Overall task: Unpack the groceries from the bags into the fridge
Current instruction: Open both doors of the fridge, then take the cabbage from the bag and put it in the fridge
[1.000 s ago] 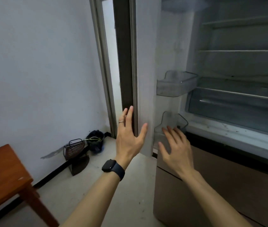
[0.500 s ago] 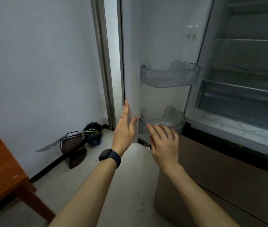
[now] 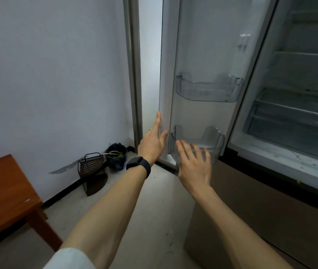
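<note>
The fridge's left door [image 3: 203,45] stands swung wide, its white inner face toward me. My left hand [image 3: 152,140], a dark watch on the wrist, lies flat against the door's outer edge with fingers stretched. My right hand [image 3: 194,164] hovers open in front of the lower clear door bin [image 3: 210,138], holding nothing. An upper clear door bin [image 3: 208,88] is empty. The fridge interior [image 3: 300,105] on the right shows bare shelves and a drawer. No grocery bags are in view.
A brown wooden table [image 3: 6,193] stands at the lower left. By the wall sit a dark perforated rack [image 3: 91,165] and a black pot [image 3: 116,155]. A door frame [image 3: 133,74] runs beside the fridge door. The fridge's brown lower drawer front [image 3: 251,210] juts out at right.
The fridge door has swung further open to the left, pushed by my left hand on its edge. My right hand stayed near the lower door bin.
</note>
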The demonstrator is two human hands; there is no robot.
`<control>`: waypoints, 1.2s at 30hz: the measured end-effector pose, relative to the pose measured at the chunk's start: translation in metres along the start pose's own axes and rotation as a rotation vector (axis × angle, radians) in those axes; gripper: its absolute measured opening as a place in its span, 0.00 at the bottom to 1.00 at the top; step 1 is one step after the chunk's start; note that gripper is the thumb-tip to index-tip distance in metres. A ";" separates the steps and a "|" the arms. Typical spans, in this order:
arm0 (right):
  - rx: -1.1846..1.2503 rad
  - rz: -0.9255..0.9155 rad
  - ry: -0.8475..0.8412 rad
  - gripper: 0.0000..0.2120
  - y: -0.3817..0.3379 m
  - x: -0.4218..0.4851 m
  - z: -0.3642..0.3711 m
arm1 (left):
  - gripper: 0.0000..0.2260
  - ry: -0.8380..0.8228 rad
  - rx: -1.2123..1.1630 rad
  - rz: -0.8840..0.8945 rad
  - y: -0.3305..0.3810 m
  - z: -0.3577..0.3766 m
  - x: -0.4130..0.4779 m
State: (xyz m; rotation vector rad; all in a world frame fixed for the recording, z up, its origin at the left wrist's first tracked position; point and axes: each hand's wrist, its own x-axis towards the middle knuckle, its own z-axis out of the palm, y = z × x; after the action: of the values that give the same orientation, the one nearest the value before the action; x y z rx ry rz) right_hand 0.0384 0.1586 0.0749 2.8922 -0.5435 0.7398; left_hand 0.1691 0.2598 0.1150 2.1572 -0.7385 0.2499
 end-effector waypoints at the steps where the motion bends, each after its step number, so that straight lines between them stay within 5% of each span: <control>1: -0.016 -0.013 -0.052 0.40 0.000 0.000 -0.007 | 0.31 -0.017 0.022 -0.017 0.001 -0.004 -0.001; 7: -0.093 -0.103 -0.235 0.33 0.002 0.004 -0.070 | 0.26 -0.120 0.140 -0.086 0.002 -0.046 -0.057; 15: 0.321 -0.276 -0.115 0.22 -0.051 -0.083 -0.111 | 0.23 -0.052 0.392 -0.056 -0.034 -0.124 -0.212; 30: 0.586 -0.775 -0.389 0.21 -0.348 -0.256 -0.118 | 0.21 0.046 0.739 -0.762 -0.146 -0.371 -0.541; 36: 0.659 -0.895 -0.386 0.20 -0.478 -0.311 -0.156 | 0.20 0.132 0.738 -0.869 -0.183 -0.469 -0.642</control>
State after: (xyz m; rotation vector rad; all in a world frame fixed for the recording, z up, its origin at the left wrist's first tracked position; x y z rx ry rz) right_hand -0.1103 0.7303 0.0537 3.3092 1.1369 0.2221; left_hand -0.2094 0.9786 0.0333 2.8823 0.4895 0.2071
